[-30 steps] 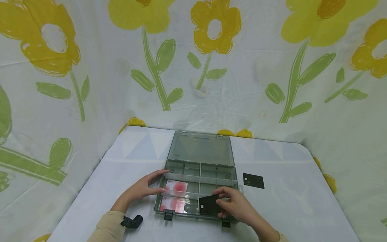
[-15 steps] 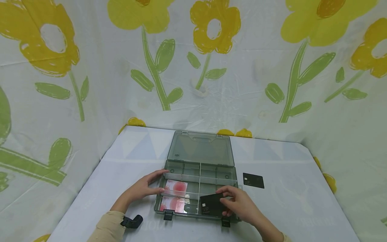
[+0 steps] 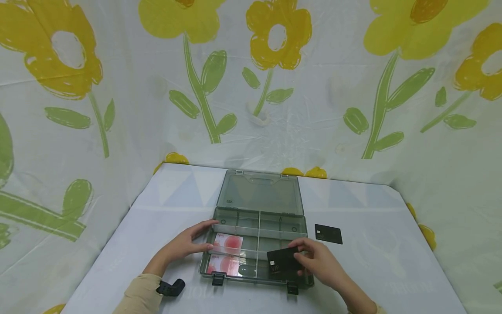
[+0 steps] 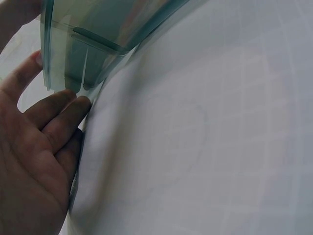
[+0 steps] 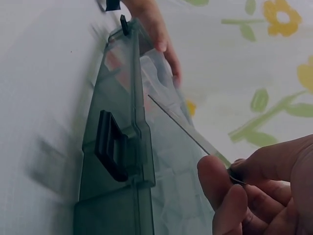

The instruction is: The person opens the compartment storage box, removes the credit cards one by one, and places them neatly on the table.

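Observation:
A grey-green transparent compartment box (image 3: 257, 264) lies with its lid (image 3: 260, 192) folded back. Over its front right compartment, my right hand (image 3: 317, 261) pinches a black VIP card (image 3: 283, 260) by its right end, tilted and raised above the divider. The right wrist view has the same card (image 5: 188, 132) nearly edge-on between thumb and fingers. My left hand (image 3: 187, 242) rests along the box's left wall, its extended fingers touching it in the left wrist view. Pink-and-white cards lie in the left middle (image 3: 228, 243) and left front (image 3: 223, 264) compartments.
Another black card (image 3: 328, 234) lies on the white table (image 3: 376, 261) to the right of the box. Two dark latches stick out at the box's front edge, the left latch (image 3: 218, 279) and the right latch (image 3: 292, 288). A flower-patterned cloth (image 3: 298, 104) walls the table.
My right hand has drawn the black card to the right and slightly upward, away from the middle divider. The left hand has stayed in place on the box.

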`<state>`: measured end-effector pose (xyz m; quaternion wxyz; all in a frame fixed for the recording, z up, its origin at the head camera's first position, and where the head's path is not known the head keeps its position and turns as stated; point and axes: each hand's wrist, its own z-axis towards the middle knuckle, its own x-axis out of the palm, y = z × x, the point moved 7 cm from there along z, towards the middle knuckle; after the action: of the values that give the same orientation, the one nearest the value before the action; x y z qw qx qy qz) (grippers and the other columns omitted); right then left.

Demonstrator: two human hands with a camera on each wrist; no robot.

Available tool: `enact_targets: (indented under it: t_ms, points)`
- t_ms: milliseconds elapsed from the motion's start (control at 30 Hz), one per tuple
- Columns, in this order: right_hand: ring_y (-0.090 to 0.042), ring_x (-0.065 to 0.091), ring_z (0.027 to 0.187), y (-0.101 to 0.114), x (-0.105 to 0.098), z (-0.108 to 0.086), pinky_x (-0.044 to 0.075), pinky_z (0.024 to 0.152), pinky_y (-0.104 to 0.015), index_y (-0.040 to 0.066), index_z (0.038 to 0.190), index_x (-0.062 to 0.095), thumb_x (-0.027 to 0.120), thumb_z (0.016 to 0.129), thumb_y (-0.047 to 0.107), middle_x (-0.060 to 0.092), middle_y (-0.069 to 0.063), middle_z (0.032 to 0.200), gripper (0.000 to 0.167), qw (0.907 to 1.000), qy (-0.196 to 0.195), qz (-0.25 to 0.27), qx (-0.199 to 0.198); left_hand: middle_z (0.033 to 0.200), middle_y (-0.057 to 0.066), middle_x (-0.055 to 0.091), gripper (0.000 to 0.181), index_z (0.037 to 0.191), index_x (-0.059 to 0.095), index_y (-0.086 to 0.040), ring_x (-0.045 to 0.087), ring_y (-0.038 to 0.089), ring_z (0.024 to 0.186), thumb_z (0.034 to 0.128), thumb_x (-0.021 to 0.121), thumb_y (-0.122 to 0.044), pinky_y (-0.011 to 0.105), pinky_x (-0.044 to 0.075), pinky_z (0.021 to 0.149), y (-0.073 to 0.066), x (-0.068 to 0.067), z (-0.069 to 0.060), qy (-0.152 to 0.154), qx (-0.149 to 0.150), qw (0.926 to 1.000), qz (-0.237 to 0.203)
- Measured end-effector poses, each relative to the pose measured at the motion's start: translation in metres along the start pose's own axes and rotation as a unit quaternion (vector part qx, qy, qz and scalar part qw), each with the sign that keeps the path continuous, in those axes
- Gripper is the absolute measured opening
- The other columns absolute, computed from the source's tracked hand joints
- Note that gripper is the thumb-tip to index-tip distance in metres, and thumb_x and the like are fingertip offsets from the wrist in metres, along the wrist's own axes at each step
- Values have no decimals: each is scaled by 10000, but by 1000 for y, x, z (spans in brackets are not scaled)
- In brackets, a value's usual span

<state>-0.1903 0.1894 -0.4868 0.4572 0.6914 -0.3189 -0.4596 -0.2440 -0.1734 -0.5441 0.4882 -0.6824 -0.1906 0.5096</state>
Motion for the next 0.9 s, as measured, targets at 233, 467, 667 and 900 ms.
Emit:
enact_targets:
  t_ms: [233,467,667,900]
  points:
    - [-266,709,640,0,-14,-2,548,494,-345,55,1236,647,663,984,99,664,-133,1114,257,9992,-212,-345,39,1614,110,376,693,1523,473,-250,310,373,1496,908,782,-339,600,265,1194,2,0,0,-3,-63,10000,-8]
    - [-234,669,607,0,-29,-3,477,454,-278,45,1245,641,649,997,103,660,-116,1025,255,9982,-397,-445,12,1618,125,365,693,1524,474,-244,306,387,1494,909,780,-341,605,270,1192,-1,0,-1,13,-77,9999,-76]
    - [-205,634,600,0,-45,-5,467,461,-259,55,1238,643,644,998,102,666,-128,1047,244,9962,-681,-543,93,1618,130,363,690,1524,474,-241,305,391,1493,912,779,-328,612,271,1190,-2,0,-1,17,-47,10000,-82]
    - [-222,609,602,-5,-66,-10,456,474,-263,46,1262,629,615,1003,55,686,-130,1059,259,9916,-1123,-593,261,1619,128,362,690,1524,473,-247,303,390,1494,911,779,-335,606,270,1192,-1,0,-1,9,-45,10000,-69]
